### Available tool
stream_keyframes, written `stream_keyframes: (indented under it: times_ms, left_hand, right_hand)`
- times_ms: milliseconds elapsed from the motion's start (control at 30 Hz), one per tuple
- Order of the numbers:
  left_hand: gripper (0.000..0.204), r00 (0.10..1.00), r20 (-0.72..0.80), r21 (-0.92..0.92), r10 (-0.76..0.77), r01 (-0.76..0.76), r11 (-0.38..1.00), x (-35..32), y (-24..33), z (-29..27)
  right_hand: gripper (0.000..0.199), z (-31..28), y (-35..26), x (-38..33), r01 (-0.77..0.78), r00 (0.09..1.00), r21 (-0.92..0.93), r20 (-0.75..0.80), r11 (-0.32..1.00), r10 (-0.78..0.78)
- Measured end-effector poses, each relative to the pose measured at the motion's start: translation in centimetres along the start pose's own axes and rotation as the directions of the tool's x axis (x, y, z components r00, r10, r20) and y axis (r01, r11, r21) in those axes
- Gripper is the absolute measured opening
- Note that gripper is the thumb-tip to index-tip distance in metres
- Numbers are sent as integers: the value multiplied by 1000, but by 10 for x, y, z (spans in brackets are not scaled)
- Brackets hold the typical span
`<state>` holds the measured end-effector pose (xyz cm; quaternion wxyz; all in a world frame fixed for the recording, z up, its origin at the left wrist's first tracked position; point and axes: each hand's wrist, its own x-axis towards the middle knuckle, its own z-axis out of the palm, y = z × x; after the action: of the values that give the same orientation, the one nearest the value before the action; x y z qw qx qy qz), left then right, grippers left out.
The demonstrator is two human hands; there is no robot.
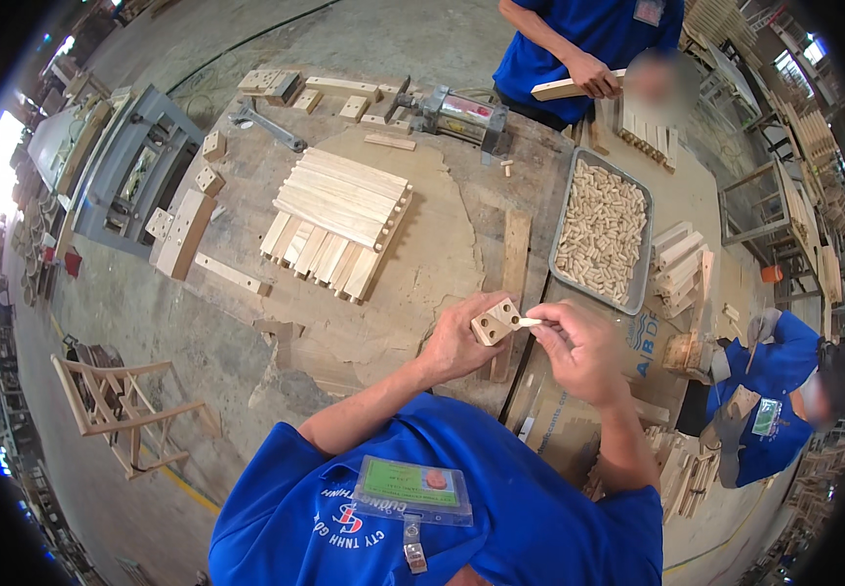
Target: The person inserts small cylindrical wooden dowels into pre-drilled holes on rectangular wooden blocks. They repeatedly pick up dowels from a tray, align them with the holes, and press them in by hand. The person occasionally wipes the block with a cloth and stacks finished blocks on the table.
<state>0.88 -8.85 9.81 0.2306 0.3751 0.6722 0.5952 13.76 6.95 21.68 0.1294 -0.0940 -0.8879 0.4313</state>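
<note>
Near the table's front edge my left hand (453,344) is closed around a pair of pale wooden pieces (489,329), their end faces with round holes turned up. My right hand (578,350) pinches a small wooden dowel (530,322) between thumb and fingers. The dowel's tip is at one of the holes; whether it has entered I cannot tell. Right of my hands lies a grey tray (593,299) full of loose dowels. Beyond my left hand, layers of wooden slats (344,195) lie stacked on the table, and a single dowel (507,168) lies farther back.
A metal cylinder (461,117), a wrench (271,128) and several drilled blocks (186,232) sit toward the table's back and left. Across the table a person (564,59) holds a wooden piece (569,88). Another person (779,400) works at right. A wooden frame (129,405) stands at left.
</note>
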Motion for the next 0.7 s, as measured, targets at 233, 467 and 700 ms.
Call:
stream_keyframes:
  times_ms: [233,467,700]
  left_hand:
    - [58,997,17,27,72,-72,997,-3,5,4]
    - [54,998,28,22,64,-65,998,-4,9,6]
    - [55,999,23,9,34,-34,999,2,11,15]
  right_hand:
    - [17,-7,-9,12,266,958,-354,202,896,-204]
    - [15,-12,-8,12,286,944,-371,265,884,-194]
    - [17,-7,-1,4,260,959,-463,230,847,-169]
